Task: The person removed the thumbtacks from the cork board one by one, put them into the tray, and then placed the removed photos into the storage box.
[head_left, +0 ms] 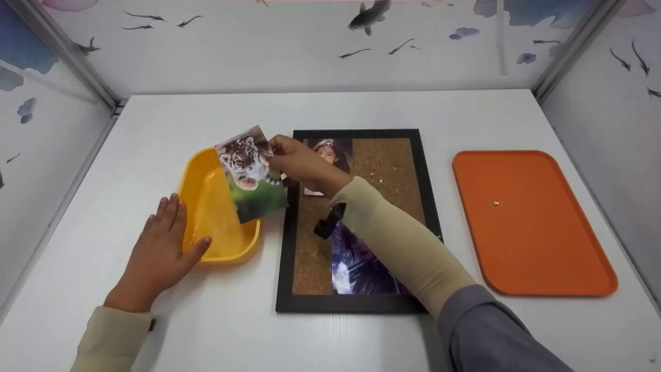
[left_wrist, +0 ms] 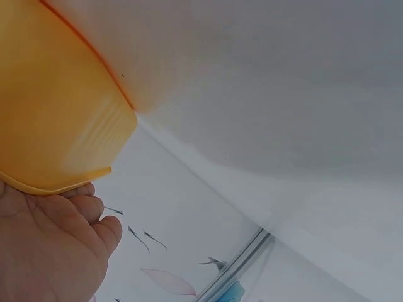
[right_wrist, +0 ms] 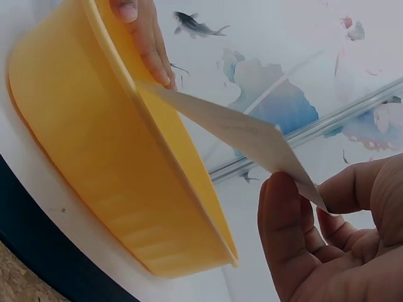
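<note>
A photo of a tiger cub is pinched at its right edge by my right hand, tilted over the right side of a yellow basin. Its pale back faces the right wrist camera, thumb and fingers on either side of one edge. My left hand rests on the basin's left rim, fingers straight, thumb over the inside. In the left wrist view that hand lies against the rim. Under my right arm lies a black-framed cork board bearing a portrait photo and a purple-blue picture, both partly covered.
An orange tray lies at the right with a small shiny piece on it. Several tiny bits dot the cork's upper right. Patterned white panels wall the table at the back and both sides.
</note>
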Demonstrator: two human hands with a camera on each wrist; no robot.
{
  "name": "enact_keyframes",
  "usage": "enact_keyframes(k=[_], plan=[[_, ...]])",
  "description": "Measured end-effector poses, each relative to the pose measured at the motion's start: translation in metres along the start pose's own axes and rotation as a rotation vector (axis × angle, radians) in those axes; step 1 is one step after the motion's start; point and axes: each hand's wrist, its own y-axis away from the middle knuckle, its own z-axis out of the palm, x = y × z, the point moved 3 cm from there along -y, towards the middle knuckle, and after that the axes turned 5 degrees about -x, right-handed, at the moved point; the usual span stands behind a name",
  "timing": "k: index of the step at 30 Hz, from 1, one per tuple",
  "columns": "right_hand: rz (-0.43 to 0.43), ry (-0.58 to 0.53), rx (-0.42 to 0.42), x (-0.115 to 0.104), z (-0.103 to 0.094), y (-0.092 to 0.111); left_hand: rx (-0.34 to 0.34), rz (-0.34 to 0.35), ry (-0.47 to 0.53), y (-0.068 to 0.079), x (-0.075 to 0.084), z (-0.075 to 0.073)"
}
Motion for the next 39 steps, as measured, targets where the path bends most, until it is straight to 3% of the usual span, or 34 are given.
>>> enact_keyframes(k=[21,39], plan=[[-0.008,0.095,-0.002,0.008,0.026,-0.014,-0.003,0.003,-0.001,0.001,-0.001,0.002],[0.032,0.014,0.005,0.009,0.038,-0.023,-0.012,-0.002,-0.001,0.000,0.001,0.001]])
